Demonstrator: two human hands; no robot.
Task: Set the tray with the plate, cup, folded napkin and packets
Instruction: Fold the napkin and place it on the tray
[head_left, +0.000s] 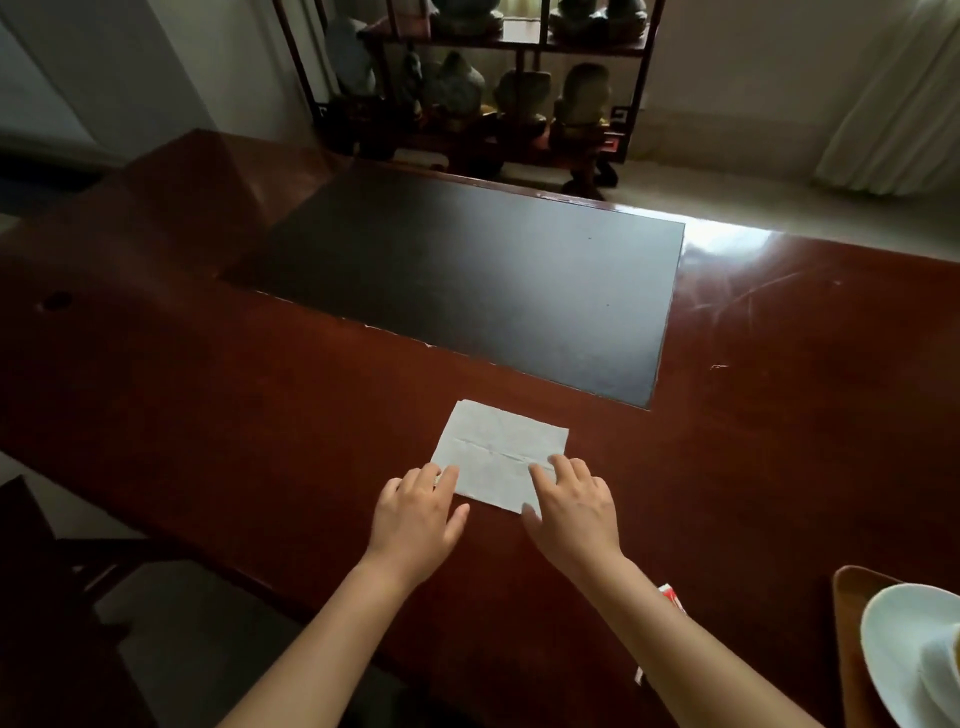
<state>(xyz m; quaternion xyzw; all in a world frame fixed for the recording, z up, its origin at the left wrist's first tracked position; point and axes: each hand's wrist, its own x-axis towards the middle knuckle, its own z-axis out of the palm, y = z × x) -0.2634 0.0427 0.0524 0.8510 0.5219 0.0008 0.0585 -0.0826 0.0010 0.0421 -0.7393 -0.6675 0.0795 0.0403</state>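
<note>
Dim room w/ a dark wood shelf (467, 78) of rounded stone-like ornaments at 12 o'clock, pale curtain (898, 93) at 1–2 o'clock; closer in, a long reddish-brown table (208, 405) w/ a black inset panel (467, 280) across its middle. White napkin (498, 457) lies flat on the bare wood just below the panel's near edge, roughly centre of view, w/ a crease line running across it, so it looks partly folded or pre-creased; can't tell how many layers. Left hand (415, 514) sits at the napkin's 7 o'clock corner, fingers spread and relaxed, tips resting on or at the paper edge, nothing gripped. Right hand (571, 509) is at the 5 o'clock corner, also open, fingers flat on the paper, thumb near the lower edge, not pinching anything as far as I can see. Tray (844, 623) is at 4–5 o'clock, mostly cut off by the frame edge, well apart from the napkin; a white plate (893, 639) is already on it, and something pale sits on the plate, possibly the cup, but too cropped to say. Red-and-white packet (670, 595) peeks out beside the right forearm, on the table, not on the tray. Judgement: plate done, cup prob. done, napkin fold in hand and not finished, then napkin + packets still to go onto the tray. Approx. halfway.
</note>
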